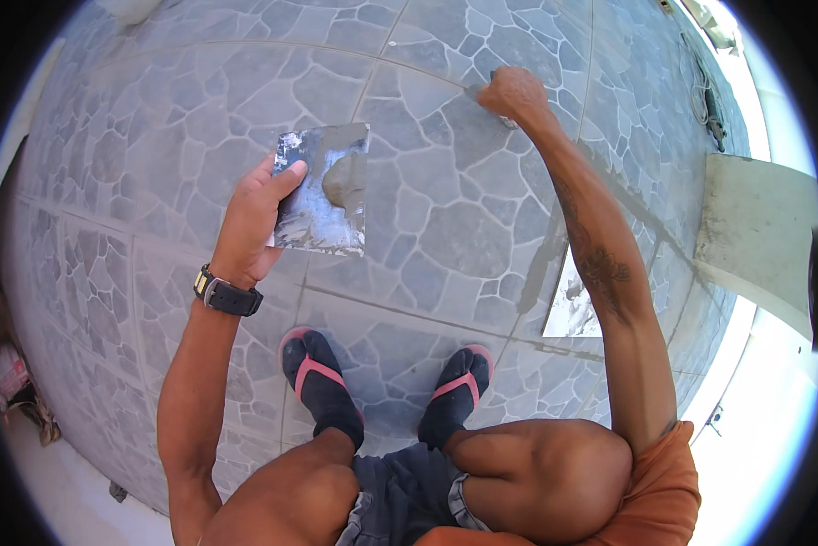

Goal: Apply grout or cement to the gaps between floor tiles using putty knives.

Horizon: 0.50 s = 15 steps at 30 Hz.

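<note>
My left hand [252, 211] is closed on the left edge of a flat, smeared metal plate [311, 227], its thumb lying on top. A mound of grey grout paste [343, 182] sits on the plate's right half, with more spread along the top. Farther off to the right, my right hand [515, 93] is a fist held low at the stone-patterned tile floor [468, 223], near a joint between tiles. A small dark tip shows beside its fingers and a pale bit below; the rest of what it grips is hidden.
A second smeared plate [573, 308] lies on the floor, partly behind my right forearm. Wet grey grout marks run along joints nearby. A pale block-like ledge [750, 218] stands at the right, with a dark cable [711, 114] beyond it. My sandalled feet are at the near middle.
</note>
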### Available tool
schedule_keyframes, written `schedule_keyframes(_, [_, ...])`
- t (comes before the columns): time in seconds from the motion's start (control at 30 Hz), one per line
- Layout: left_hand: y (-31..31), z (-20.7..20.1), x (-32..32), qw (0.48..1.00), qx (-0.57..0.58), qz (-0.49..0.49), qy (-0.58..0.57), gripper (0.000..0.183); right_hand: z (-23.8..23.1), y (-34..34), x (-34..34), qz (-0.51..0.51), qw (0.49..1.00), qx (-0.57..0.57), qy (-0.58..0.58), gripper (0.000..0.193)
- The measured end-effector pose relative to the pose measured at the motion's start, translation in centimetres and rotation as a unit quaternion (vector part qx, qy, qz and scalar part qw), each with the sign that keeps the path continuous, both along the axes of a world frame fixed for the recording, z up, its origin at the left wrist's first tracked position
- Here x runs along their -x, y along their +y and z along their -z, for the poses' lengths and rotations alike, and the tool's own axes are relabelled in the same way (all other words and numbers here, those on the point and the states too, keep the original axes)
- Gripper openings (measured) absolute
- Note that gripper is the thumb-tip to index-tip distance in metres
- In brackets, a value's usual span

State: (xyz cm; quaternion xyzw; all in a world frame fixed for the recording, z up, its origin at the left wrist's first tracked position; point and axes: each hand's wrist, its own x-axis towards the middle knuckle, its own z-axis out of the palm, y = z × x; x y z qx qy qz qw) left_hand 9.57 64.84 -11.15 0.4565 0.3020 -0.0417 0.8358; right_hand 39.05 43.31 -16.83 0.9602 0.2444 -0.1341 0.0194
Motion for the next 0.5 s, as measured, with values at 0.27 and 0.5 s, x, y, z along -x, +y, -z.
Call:
schedule_keyframes(0.27, [0.1,-0.6,0.6,1.000,0.016,-0.013,-0.008,0.026,-2.6,5.1,0.9,-0.046,0.991,-0.101,0.080,0.029])
schedule_keyframes(0.5, [0.5,-0.1,0.6,1.000,0.013,-0.024,0.005,0.028,5.4,2.5,7.7,-0.277,0.951,0.006,-0.135,0.017])
